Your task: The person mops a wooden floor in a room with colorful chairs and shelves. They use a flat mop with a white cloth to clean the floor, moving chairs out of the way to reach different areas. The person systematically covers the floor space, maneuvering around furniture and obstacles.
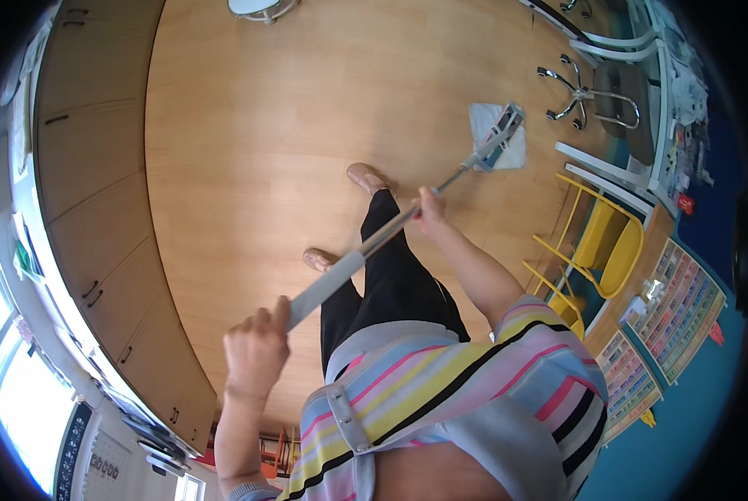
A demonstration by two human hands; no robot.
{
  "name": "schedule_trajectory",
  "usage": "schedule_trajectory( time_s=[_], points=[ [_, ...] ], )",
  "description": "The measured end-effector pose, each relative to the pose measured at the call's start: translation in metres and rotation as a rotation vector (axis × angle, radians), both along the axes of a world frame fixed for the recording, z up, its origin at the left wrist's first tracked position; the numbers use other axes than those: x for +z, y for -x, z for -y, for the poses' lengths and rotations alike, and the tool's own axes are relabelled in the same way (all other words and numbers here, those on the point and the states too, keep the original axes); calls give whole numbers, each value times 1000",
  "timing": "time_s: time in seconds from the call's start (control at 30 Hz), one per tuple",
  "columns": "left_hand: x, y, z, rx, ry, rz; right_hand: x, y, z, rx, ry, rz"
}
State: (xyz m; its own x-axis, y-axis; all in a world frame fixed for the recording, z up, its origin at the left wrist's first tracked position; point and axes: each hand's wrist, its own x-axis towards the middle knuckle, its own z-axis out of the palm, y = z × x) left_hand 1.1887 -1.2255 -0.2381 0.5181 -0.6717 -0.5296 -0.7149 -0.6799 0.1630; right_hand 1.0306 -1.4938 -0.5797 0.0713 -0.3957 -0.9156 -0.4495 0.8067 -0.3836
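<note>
A flat mop [328,282] runs slantwise across my body, from lower left to upper right. My left hand [257,349] is closed around the upper end of its grey handle. Farther down the metal pole, my right hand [429,209] grips it with wrapped fingers. At the far right the mop head [499,138] rests on the floor over a white cloth [482,122], which spreads out past both sides of the head. My feet stand apart on the floor, left of the mop head.
Wooden cabinets [98,134] line the left side. On the right are a swivel chair [624,100], a white-framed desk [654,125] and yellow chairs [608,242]. A white round-topped stool [255,7] stands at the far edge of the wood-look floor [257,125].
</note>
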Motion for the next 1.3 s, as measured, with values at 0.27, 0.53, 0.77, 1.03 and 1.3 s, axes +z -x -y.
schedule_trajectory(
  time_s=[0.27,0.53,0.77,1.03,1.3],
  points=[
    [48,73,-236,392,-161,222,46,-47,-258,260,-33,113],
    [108,280,-460,895,-434,255,61,8,-575,698,-140,311],
    [163,363,-505,1135,-600,376,118,41,-779,1137,-474,393],
    [197,320,-515,928,-745,461,143,5,-835,796,-876,452],
    [235,260,-459,697,-526,439,178,19,-638,424,-715,608]
  ],
)
